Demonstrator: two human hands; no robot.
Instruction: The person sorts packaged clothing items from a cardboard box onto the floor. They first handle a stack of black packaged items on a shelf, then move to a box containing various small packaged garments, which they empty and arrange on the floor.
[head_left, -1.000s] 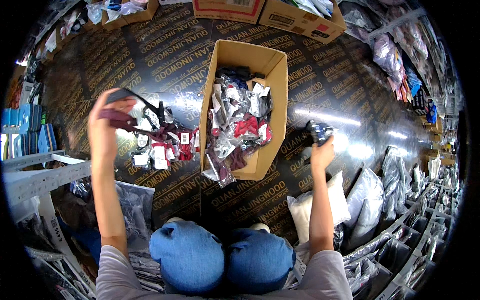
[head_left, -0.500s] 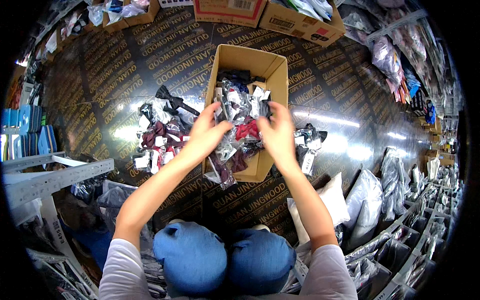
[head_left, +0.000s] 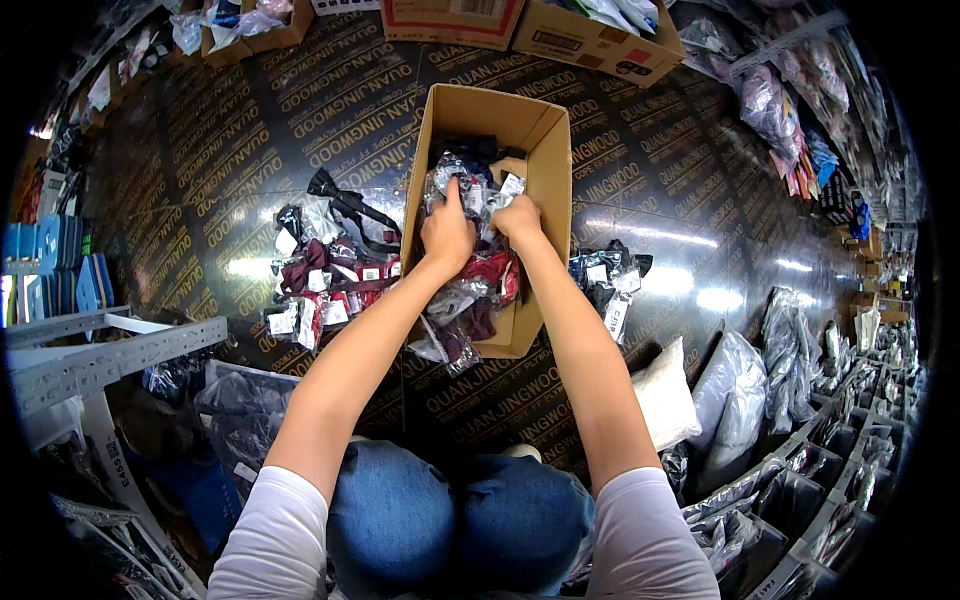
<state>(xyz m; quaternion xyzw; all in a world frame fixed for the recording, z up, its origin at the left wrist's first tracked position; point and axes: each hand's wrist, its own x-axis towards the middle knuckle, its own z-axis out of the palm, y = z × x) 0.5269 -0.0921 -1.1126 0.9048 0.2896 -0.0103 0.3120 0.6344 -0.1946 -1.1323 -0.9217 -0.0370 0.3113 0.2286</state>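
Note:
A tall open cardboard box stands on the floor in front of my knees, holding a heap of small cloth items in clear plastic bags. My left hand lies on the heap near the box's left wall, index finger stretched out; its other fingertips are partly hidden. Beside it, my right hand is closed on a clear plastic bag with pale contents. Dark red bagged items lie below both hands. At the box's near end a dark red bagged piece hangs over the edge.
Left of the box is a pile of bagged dark red and black items, with a black strap on it. A smaller black pile lies to the right. More cartons line the back. Metal shelf rails jut in at left.
Both hands have moved deeper into the box and closer together. The right hand has closed on a clear bag. The left hand has shifted right, onto the heap.

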